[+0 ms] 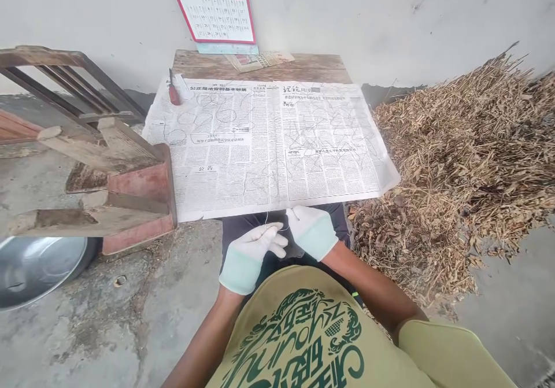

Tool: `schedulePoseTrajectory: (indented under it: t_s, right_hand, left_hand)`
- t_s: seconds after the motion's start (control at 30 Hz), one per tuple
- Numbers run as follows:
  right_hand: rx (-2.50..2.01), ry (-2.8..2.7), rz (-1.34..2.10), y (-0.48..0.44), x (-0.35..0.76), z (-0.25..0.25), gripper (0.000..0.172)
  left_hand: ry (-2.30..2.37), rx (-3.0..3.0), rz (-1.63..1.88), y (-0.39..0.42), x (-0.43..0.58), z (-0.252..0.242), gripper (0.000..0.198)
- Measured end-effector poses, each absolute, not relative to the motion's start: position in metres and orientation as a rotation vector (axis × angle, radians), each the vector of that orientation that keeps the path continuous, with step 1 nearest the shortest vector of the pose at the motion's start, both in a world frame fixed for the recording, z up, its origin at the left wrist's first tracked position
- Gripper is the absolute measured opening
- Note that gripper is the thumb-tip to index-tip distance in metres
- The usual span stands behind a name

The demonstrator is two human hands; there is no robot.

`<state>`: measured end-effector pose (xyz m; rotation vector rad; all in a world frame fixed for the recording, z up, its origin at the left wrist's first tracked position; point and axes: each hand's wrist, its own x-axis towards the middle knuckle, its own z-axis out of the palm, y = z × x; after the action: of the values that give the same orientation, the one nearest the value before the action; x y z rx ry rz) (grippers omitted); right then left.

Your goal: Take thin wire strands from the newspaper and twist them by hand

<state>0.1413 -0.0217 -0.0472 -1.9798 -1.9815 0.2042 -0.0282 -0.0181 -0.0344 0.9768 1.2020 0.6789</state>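
Observation:
Both my hands wear white gloves with pale green cuffs and meet above my lap, just below the newspaper's near edge. My left hand (256,250) is closed, thumb and forefinger pinching a thin wire (266,217). One end of it sticks up from the fingertips, and a short stretch curves toward the right. Beside it, my right hand (310,229) is closed with its thumb at the wire's other part; most of its fingers are hidden. In front lies a spread newspaper (217,197) bearing several loose, curled lengths of thin wire (225,115).
A red-handled screwdriver (174,92) lies at the newspaper's far left. Behind stand a wooden tabletop (316,67) and a desk calendar (217,15). An overturned wooden stool (143,183), a chair (82,81) and a metal basin (41,266) are left. Dry stalks (472,162) heap at right.

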Motion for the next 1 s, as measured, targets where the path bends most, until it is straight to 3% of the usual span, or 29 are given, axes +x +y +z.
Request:
schedulePoseTrajectory:
  t_s: [0.2,0.5,0.83,1.0]
  right_hand:
    - [-1.953,-2.146,0.227,-0.022,0.145,-0.037,0.042]
    - [-1.559,-2.531,0.38,-0.025,0.153,-0.018,0.023]
    - [-1.554,-1.859,0.907,-0.028,0.133,-0.033,0.027]
    - [-1.484,-1.862,0.984,-0.03,0.128,-0.032,0.028]
  left_hand:
    - [1.075,0.894,0.816,-0.013,-0.038,-0.05,0.043]
    - [0.712,0.866,0.825,0.006,-0.051,-0.081,0.034]
    - [0.605,0.899,0.866,0.011,-0.057,-0.089,0.039]
    - [0.621,0.892,0.821,0.011,-0.061,-0.092,0.035]
